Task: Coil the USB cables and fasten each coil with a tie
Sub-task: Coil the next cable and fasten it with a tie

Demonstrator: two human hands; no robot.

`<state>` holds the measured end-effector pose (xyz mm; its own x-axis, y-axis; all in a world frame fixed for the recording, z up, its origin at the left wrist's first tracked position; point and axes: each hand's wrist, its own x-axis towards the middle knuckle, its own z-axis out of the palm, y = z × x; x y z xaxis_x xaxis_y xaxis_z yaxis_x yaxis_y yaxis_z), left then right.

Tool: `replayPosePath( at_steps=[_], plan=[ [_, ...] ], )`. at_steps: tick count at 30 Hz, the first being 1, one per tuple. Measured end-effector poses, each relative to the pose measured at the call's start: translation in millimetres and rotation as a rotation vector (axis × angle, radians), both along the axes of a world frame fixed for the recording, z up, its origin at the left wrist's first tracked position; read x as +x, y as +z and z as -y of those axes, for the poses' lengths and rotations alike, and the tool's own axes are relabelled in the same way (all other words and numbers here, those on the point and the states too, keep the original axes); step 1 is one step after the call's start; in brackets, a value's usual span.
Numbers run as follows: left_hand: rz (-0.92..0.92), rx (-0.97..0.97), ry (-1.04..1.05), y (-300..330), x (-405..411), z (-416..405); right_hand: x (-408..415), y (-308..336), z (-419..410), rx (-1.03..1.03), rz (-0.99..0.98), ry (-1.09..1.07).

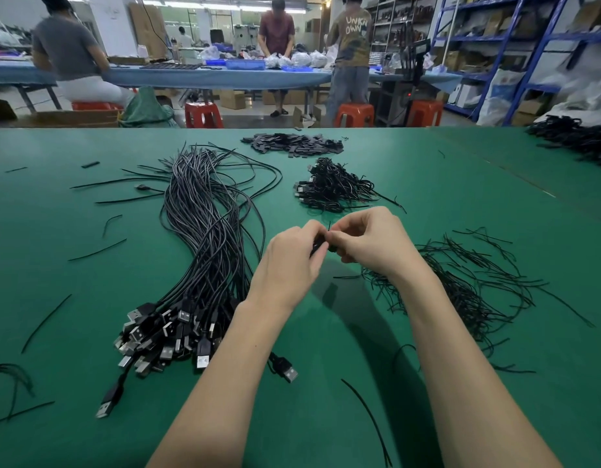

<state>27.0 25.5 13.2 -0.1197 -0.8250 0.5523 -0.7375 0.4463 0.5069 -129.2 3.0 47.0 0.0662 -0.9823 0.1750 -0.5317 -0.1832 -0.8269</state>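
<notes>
One small coil is pinched above the mat between the left hand and right hand, a tie end protruding. A finished pile is noted beyond; the larger uncoiled bundle remains, so the task is judged under half done.

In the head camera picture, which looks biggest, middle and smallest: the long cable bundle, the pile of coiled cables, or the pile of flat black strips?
1. Long cable bundle, clearly biggest.
2 and 3. Coiled cables and flat black strips look alike; the strips lie farther away, so no ranking.
</notes>
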Motion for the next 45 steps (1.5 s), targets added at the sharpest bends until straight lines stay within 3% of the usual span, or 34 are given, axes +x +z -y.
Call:
replayPosePath(
  at_steps=[2, 4, 6, 7, 9, 12, 14, 16, 19, 21, 22, 23, 24, 27, 29, 31, 39, 41, 45],
  plan=[
    [-0.112, 0.157, -0.001, 5.9, 1.5, 3.5, 4.1, -4.9, -0.9, -0.091, -0.057, -0.002],
    [-0.302, 0.431, -0.090, 11.1, 7.1, 8.5, 4.9, -9.7, -4.1, -0.207, -0.118, 0.023],
    [-0.766, 0.651, -0.244, 15.9, 11.2, 10.1, 4.9, -10.8, -6.0, -0.273, -0.097, 0.075],
    [-0.956, 0.663, -0.274, 16.7, 12.8, 10.9, 6.3, -10.5, -6.3, -0.288, -0.064, 0.101],
    [-1.106, 0.615, -0.227, 14.9, 13.1, 11.6, 11.8, -9.6, -8.1, -0.299, -0.024, 0.120],
    [-1.158, 0.590, -0.220, 10.7, 13.3, 11.8, 16.7, -9.1, -8.9, -0.248, 0.067, 0.106],
    [-1.139, 0.546, -0.238, 10.5, 13.8, 11.4, 19.4, -8.1, -9.6, -0.153, 0.232, 0.103],
    [-1.084, 0.410, -0.250, 11.6, 11.4, 8.9, 22.2, -5.1, -8.9, 0.048, 0.524, 0.111],
    [-0.809, 0.102, -0.259, 13.0, 11.6, 5.8, 25.5, 0.5, -8.9, 0.558, 1.147, 0.154],
    [-0.709, 0.036, -0.280, 12.9, 12.6, 5.6, 22.7, -0.8, -9.0, 0.797, 1.482, 0.203],
    [-0.725, 0.054, -0.275, 12.2, 12.7, 5.9, 23.1, -1.5, -9.5, 0.830, 1.531, 0.217],
    [-0.775, 0.098, -0.261, 10.9, 13.0, 6.7, 23.9, -2.4, -9.8, 0.795, 1.464, 0.212],
    [-0.838, 0.150, -0.237, 9.8, 13.2, 8.1, 25.3, -3.9, -9.3, 0.683, 1.271, 0.184],
    [-0.980, 0.296, -0.150, 4.7, 17.2, 12.4, 20.5, -8.1, -10.2, 0.113, 0.434, 0.124],
    [-1.027, 0.335, -0.122, 3.0, 22.4, 14.6, 13.7, -12.7, -7.9, -0.224, -0.024, 0.146],
    [-1.030, 0.347, -0.129, 3.3, 25.1, 15.7, 9.7, -16.9, -6.1, -0.387, -0.227, 0.177],
    [-0.989, 0.322, -0.241, 4.7, 22.9, 12.8, 20.5, -23.4, -9.0, -0.350, -0.098, 0.175],
    [-0.976, 0.281, -0.246, 4.5, 22.1, 12.3, 29.2, -23.4, -9.6, -0.178, 0.127, 0.158],
    [-0.950, 0.226, -0.243, 4.5, 21.4, 12.8, 41.3, -12.7, -8.5, 0.548, 0.976, 0.221]
  ],
)
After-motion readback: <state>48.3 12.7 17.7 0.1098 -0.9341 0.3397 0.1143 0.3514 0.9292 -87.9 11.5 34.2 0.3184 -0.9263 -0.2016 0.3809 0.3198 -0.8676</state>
